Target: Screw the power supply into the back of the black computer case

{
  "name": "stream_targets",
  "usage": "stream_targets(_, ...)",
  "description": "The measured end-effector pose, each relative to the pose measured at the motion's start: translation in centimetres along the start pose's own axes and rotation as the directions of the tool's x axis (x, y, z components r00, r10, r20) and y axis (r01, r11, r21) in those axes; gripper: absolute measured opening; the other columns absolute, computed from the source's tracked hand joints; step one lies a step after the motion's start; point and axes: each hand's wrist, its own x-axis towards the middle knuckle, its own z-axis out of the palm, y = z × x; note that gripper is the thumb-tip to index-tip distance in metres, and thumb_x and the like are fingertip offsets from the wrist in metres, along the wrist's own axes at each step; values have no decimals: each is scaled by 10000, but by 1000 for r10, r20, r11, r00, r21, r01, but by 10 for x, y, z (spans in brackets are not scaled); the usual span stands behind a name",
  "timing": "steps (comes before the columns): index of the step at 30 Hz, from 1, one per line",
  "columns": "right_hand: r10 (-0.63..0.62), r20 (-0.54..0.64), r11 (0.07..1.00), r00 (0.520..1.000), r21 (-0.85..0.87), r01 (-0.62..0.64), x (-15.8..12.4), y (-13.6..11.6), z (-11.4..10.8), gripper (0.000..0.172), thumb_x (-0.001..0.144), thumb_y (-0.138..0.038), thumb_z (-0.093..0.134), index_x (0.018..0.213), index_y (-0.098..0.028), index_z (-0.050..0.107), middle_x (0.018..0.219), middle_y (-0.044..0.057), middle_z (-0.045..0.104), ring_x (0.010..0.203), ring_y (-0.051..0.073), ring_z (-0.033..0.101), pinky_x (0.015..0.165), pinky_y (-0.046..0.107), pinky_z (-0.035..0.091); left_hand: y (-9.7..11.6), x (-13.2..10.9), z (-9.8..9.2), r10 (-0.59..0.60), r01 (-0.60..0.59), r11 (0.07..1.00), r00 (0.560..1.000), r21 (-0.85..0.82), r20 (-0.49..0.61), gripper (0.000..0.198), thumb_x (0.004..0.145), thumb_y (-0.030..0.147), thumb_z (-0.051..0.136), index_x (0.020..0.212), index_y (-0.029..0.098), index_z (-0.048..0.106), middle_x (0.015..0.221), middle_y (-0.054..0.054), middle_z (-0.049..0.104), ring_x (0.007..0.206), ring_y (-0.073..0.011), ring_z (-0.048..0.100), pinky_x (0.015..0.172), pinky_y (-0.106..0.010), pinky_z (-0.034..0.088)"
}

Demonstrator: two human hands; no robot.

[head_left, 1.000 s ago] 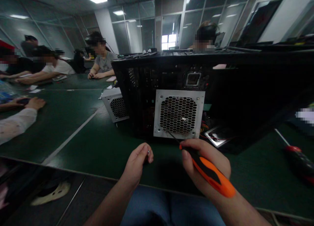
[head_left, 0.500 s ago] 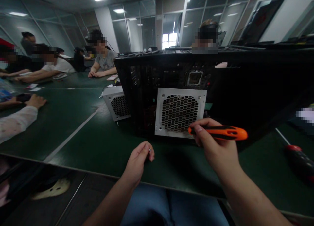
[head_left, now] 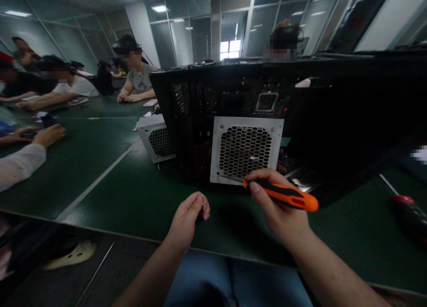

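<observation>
My right hand (head_left: 282,204) grips an orange and black screwdriver (head_left: 290,195), its thin shaft pointing left across the lower edge of a silver power supply (head_left: 215,149). The tip is by the hole in that unit's lower left corner; whether it touches, I cannot tell. Screws sit in both upper corners around the honeycomb grille. The power supply stands in the side of a black computer case (head_left: 187,133). Below and left of it, my left hand (head_left: 190,216) is closed, pinching a small shiny screw (head_left: 203,204) between thumb and fingers.
A second silver power supply (head_left: 143,131) is on the green table (head_left: 110,195) left of the case. On the right lies a red and black screwdriver (head_left: 405,209). Co-workers sit along the left side, one with a hand (head_left: 50,135) on the table; another person is behind the case.
My right hand has shifted left and slightly down with the orange screwdriver, and its shaft now shows near the lower left corner hole. My left hand stays almost still.
</observation>
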Motion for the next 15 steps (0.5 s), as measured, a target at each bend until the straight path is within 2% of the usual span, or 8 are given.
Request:
stream_targets(3,-90,31,990,995,-103,93,-2,-8,2,34,787,-220,574,814,-219,595,675,-25,625,584,109,584,546,217,460,0,0,0,0,0,1000,1000,9,8,357,839,471,490,632,182,453,544,32,426,576,-119,397,618,-267,314)
stream_targets(7,-269,109,914,957,-284,289,-3,-17,6,64,800,-191,552,853,-216,577,724,-11,653,631,116,617,584,222,481,1,-1,1,5,-5,1000,1000,17,4,371,838,478,491,620,180,453,549,29,425,578,-118,392,612,-260,312)
stream_targets(12,-311,192,869,931,-338,360,-5,-19,15,75,820,-190,517,866,-187,577,754,26,659,690,137,622,622,243,492,3,-2,0,9,-9,1000,1000,16,13,374,842,473,490,620,173,462,558,26,427,577,-110,391,603,-245,316)
stream_targets(15,-340,263,780,903,-457,427,-11,-18,21,126,844,-198,488,865,-157,606,703,35,627,630,141,582,573,250,452,1,-2,-1,-7,7,1000,1000,9,5,361,838,461,503,634,164,479,589,22,442,589,-104,401,599,-235,326)
